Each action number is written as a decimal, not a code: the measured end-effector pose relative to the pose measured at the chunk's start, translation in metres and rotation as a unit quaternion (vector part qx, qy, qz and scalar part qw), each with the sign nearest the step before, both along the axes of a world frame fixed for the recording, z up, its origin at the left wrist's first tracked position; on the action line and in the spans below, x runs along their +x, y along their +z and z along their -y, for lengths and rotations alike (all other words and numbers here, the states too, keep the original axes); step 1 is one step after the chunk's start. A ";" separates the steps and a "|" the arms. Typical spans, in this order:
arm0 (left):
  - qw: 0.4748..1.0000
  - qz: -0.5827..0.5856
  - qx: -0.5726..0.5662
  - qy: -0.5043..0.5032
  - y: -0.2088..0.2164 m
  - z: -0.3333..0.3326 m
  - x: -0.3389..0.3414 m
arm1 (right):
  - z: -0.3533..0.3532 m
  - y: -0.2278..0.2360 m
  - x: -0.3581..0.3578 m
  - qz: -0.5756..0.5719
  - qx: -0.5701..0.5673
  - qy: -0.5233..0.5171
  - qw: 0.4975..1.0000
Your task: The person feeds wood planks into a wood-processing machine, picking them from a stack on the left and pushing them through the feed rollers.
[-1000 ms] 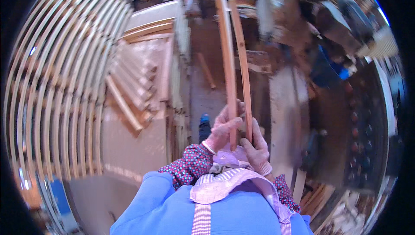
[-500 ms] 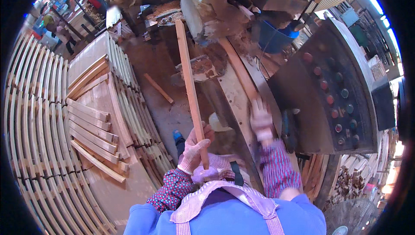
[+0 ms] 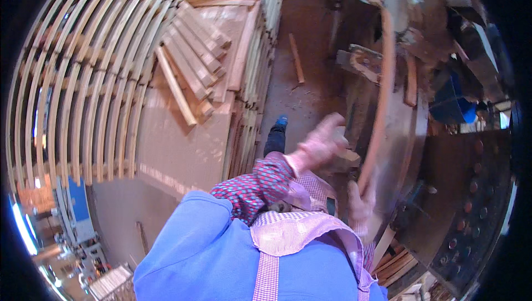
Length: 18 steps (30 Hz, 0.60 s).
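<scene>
A long, slightly curved wooden strip (image 3: 382, 96) stands away from me, motion-blurred. My right hand (image 3: 363, 204), in a pale glove, is closed around its near end. To the left, my left hand (image 3: 318, 143) reaches forward beside the strip, blurred, with its fingers stretched out and nothing in them. A shorter-looking wooden piece (image 3: 411, 82) lies on the machine's table (image 3: 407, 129) to the right, its far end hidden by the machine.
Several cut wooden pieces (image 3: 194, 52) lie on a board-topped stack (image 3: 183, 146) at left, beside tall rows of curved slats (image 3: 83, 96). One loose stick (image 3: 296, 57) is on the floor. A blue bucket (image 3: 451, 101) and a dark button panel (image 3: 465, 201) stand at right.
My view has swung left. The long strip has passed from my left hand to my right, which has left the machine's table. The piece there lies farther from me.
</scene>
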<state>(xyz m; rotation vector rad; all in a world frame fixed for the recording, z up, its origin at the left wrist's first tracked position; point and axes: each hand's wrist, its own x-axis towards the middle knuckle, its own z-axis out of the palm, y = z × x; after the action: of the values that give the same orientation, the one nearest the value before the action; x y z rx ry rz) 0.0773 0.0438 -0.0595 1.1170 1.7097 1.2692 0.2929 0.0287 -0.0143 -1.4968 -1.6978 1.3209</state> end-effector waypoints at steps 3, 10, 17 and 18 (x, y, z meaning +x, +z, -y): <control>0.913 -0.332 -0.004 0.239 -0.079 0.058 -0.153 | 0.044 -0.018 0.071 0.231 0.045 -0.057 0.970; 0.724 -0.170 -0.382 0.548 -0.130 0.206 -0.403 | 0.021 -0.093 0.128 0.464 0.285 -0.034 0.838; 0.847 0.137 -0.120 0.499 -0.152 0.220 -0.413 | -0.186 -0.101 0.083 0.539 0.357 0.045 0.761; 0.830 0.217 -0.065 0.510 -0.127 0.209 -0.391 | -0.199 -0.102 0.081 0.545 0.345 0.039 0.763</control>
<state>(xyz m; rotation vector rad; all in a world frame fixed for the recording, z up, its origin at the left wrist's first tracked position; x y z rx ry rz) -0.3141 -0.1655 -0.1866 -0.2997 2.0057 1.7793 0.3741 0.2277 -0.1163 -1.7703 -2.4946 -0.4175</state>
